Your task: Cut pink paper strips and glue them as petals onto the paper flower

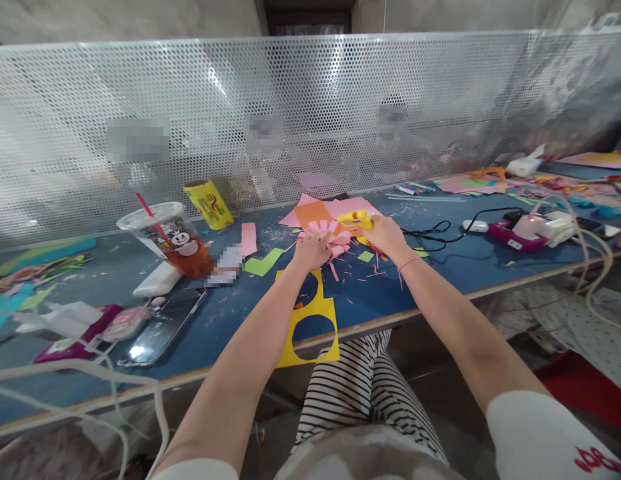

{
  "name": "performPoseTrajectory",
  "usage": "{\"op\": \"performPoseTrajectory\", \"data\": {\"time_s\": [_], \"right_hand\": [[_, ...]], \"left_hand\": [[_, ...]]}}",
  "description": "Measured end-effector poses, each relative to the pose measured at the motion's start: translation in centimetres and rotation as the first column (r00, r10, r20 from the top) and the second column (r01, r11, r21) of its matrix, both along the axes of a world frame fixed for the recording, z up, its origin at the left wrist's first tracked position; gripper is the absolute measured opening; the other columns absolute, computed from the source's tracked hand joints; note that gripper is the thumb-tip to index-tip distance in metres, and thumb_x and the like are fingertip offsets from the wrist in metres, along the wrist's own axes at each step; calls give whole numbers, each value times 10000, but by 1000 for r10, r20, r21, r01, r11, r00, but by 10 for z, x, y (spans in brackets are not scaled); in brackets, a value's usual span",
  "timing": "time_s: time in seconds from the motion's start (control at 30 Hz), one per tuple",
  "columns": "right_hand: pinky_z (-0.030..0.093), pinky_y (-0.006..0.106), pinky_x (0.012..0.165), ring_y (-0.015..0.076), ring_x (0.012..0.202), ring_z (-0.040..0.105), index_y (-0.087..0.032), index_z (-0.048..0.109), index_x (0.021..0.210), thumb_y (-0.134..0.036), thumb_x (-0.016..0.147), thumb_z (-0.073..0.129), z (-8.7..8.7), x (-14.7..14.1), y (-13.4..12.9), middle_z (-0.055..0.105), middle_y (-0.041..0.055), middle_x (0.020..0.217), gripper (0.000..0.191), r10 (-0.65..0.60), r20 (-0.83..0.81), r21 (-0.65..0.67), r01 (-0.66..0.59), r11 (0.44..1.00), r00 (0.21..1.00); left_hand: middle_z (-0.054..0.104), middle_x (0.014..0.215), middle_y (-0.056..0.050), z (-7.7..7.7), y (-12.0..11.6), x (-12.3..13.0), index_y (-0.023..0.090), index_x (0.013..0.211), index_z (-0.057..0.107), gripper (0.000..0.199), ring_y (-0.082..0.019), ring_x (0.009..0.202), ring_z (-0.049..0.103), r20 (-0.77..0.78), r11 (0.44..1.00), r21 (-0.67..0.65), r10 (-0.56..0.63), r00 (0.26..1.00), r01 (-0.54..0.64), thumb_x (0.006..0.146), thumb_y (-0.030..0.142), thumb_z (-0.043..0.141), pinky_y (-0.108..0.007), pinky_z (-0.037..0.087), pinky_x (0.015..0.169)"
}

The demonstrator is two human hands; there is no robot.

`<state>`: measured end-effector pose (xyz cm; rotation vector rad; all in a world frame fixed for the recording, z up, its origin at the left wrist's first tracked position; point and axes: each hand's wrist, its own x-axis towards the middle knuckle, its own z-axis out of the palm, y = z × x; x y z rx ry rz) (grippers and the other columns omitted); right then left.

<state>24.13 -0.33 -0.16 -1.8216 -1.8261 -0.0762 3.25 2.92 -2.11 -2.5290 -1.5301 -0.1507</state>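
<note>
My left hand point(313, 253) is closed on a flower of curled pink paper strips point(341, 241), pressing it near the tabletop; its fingertips are partly hidden. From the right, my right hand point(386, 235) grips a yellow hot glue gun point(354, 219), whose front end points left over the flower. Whether the nozzle touches the paper cannot be made out. Behind them lie pink sheets point(357, 205) and an orange sheet point(311, 213). Below my left wrist, a yellow sheet with round cut-outs point(330, 309) overhangs the table edge. Thin pink scraps are scattered around the flower.
On the left stand a lidded drink cup point(190, 257) and a yellow cylinder point(217, 208), with a phone point(165, 327) nearby. A purple power strip point(520, 239) and cables lie right. A perforated metal screen point(315, 87) borders the back of the blue table point(425, 280).
</note>
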Motion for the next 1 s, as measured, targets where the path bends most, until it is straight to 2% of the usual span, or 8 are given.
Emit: {"op": "performPoseTrajectory", "data": {"time_s": [0.07, 0.2, 0.3, 0.43, 0.5, 0.73, 0.87, 1.0], "right_hand": [[449, 284, 717, 238, 888, 641, -203, 640, 1045, -445, 810, 507, -1, 0, 1, 691, 105, 980, 363, 3, 3, 4, -3, 1000, 1000], [450, 280, 706, 243, 893, 644, -213, 644, 1047, -443, 813, 502, -2, 1, 2, 694, 99, 978, 357, -12, 2, 18, 12, 1000, 1000], [450, 268, 702, 239, 902, 643, -212, 642, 1068, -454, 815, 503, -2, 1, 2, 694, 102, 985, 376, -26, -6, 19, 26, 999, 1000], [449, 258, 694, 237, 906, 645, -218, 654, 1057, -458, 829, 483, -2, 1, 3, 699, 99, 974, 373, -23, -6, 19, 23, 1000, 1000], [448, 256, 685, 240, 906, 647, -211, 661, 1043, -444, 840, 468, -2, 0, 3, 700, 105, 965, 365, -33, 0, 23, 33, 999, 999], [443, 264, 686, 242, 900, 651, -197, 648, 1052, -463, 849, 444, -2, -3, 1, 697, 119, 963, 393, -37, 21, 24, 37, 999, 999], [435, 257, 687, 240, 892, 652, -193, 627, 1083, -481, 823, 488, -5, -5, -1, 700, 118, 954, 412, 19, 43, 11, -19, 1000, 999], [428, 257, 705, 231, 900, 646, -221, 610, 1089, -476, 817, 496, -6, -9, -2, 699, 84, 971, 389, 81, 42, 47, -83, 995, 996]], "left_hand": [[509, 1253, -123, 0, 0, -2, 283, 1413, 260, 580, -301, 1158, 468, 24, 1000, -1, -12, 1000, 12, 842, 328, 347, -442, 336, 947], [507, 1249, -119, 0, 0, -2, 299, 1292, 471, 486, -319, 1142, 479, 0, 1000, -18, -2, 1000, 2, 813, 352, 402, -452, 353, 933], [514, 1252, -112, 2, 0, -1, 297, 1281, 482, 487, -314, 1140, 485, 13, 1000, -26, -1, 1000, 1, 804, 371, 422, -450, 352, 942], [581, 1193, -91, 12, 5, -13, 274, 1344, 401, 560, -275, 1102, 526, 142, 995, -98, 8, 990, 6, 790, 352, 431, -386, 397, 909], [613, 1153, -79, 18, 9, -24, 251, 1297, 460, 525, -250, 1066, 553, 234, 992, -122, 42, 971, -14, 780, 339, 439, -340, 418, 883], [603, 1161, -137, 25, 21, -56, 162, 1103, 598, 394, -246, 1087, 554, 373, 964, -42, 258, 891, -262, 747, 235, 445, -312, 429, 876], [659, 1078, -84, 15, 28, -62, 176, 1044, 629, 421, -209, 1013, 595, 344, 986, -120, 151, 927, -116, 641, 122, 520, -254, 443, 846], [683, 1030, -49, 11, 30, -61, 184, 1036, 638, 436, -172, 913, 624, 408, 989, -142, 94, 908, -39, 623, 100, 527, -219, 463, 790]]}}
